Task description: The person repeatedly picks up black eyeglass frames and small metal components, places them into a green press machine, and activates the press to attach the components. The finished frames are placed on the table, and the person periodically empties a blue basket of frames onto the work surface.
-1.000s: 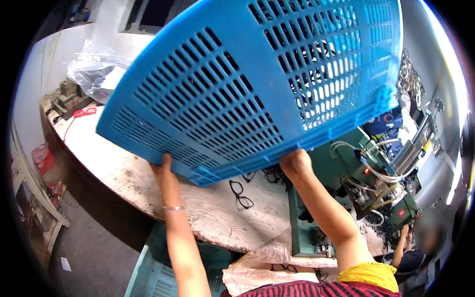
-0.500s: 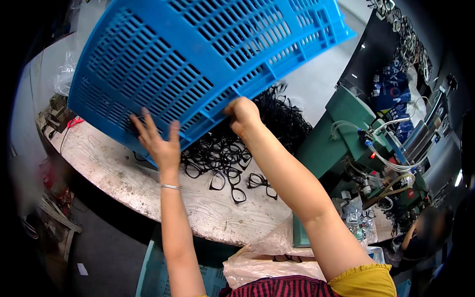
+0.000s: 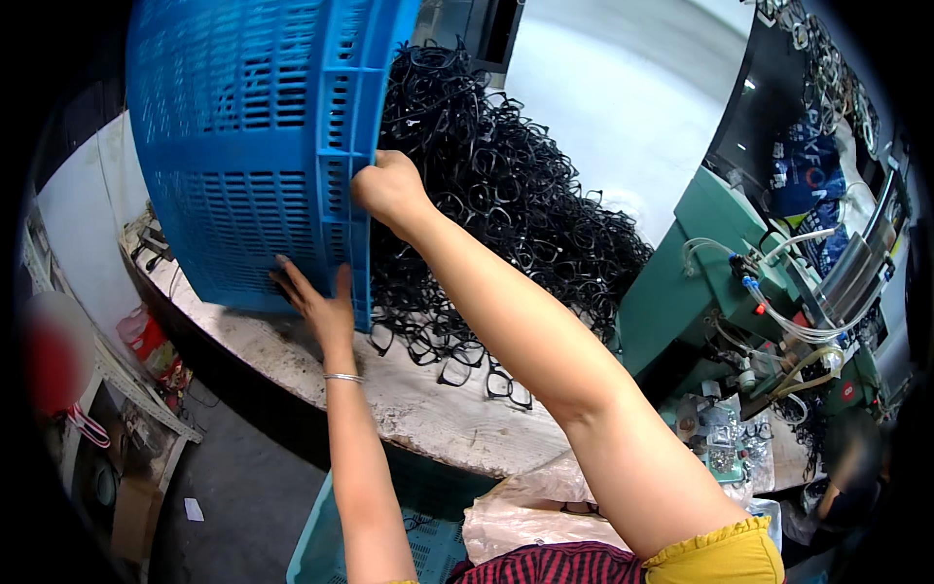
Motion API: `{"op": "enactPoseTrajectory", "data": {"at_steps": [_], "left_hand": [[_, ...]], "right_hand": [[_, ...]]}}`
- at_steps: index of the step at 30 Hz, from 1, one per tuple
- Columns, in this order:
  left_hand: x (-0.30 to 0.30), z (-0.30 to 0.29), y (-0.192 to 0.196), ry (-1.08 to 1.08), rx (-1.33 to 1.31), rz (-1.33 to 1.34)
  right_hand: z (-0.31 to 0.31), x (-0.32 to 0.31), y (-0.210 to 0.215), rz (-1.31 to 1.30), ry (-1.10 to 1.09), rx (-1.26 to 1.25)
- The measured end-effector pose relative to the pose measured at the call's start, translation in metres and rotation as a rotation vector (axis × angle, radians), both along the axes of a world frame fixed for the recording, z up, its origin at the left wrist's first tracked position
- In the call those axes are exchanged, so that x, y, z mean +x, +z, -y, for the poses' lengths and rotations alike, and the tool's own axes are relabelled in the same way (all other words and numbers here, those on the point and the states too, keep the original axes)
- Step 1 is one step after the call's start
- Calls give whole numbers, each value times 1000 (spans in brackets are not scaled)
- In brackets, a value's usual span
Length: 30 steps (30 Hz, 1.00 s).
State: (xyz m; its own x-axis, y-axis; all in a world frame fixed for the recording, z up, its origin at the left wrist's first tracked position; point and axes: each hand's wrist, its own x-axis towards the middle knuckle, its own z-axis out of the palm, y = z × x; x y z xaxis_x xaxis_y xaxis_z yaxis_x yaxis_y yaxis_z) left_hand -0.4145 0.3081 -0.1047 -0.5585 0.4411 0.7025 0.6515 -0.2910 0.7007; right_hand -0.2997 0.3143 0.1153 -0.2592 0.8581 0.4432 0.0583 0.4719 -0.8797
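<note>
A big blue slatted plastic basket stands tipped on its side at the left of the worktable, its ribbed rim toward the right. My right hand is closed around that rim. Lower down, my left hand lies against the basket's slatted wall, fingers and thumb spread apart. Beside the rim rises a large heap of black eyeglass frames, some lying loose at its near edge. The basket's inside is hidden from me.
The pale, worn worktable curves across the front. A green machine with hoses stands right of the heap. Below the table edge sit a teal crate and a clear plastic sheet. Another person is at the far right.
The basket has swung left and more upright, with both my hands staying on it. Much more of the eyeglass-frame heap now shows to its right.
</note>
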Motion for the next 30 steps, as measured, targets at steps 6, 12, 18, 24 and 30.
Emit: {"op": "enactPoseTrajectory", "data": {"at_steps": [6,12,18,24,30], "left_hand": [[32,31,-3,-47,40,26],[94,50,53,-346,83,168],[85,-45,91,141,170,202],[80,-76,89,389,54,-177],[101,-78,97,265,-68,-235]], "right_hand": [[-28,-29,-15,83,248,-123],[-51,-3,12,379,120,668],[-102,-24,-9,1085,-531,971],[-153,24,5,1293,-690,319],[-164,71,-8,1218,-732,371]]}}
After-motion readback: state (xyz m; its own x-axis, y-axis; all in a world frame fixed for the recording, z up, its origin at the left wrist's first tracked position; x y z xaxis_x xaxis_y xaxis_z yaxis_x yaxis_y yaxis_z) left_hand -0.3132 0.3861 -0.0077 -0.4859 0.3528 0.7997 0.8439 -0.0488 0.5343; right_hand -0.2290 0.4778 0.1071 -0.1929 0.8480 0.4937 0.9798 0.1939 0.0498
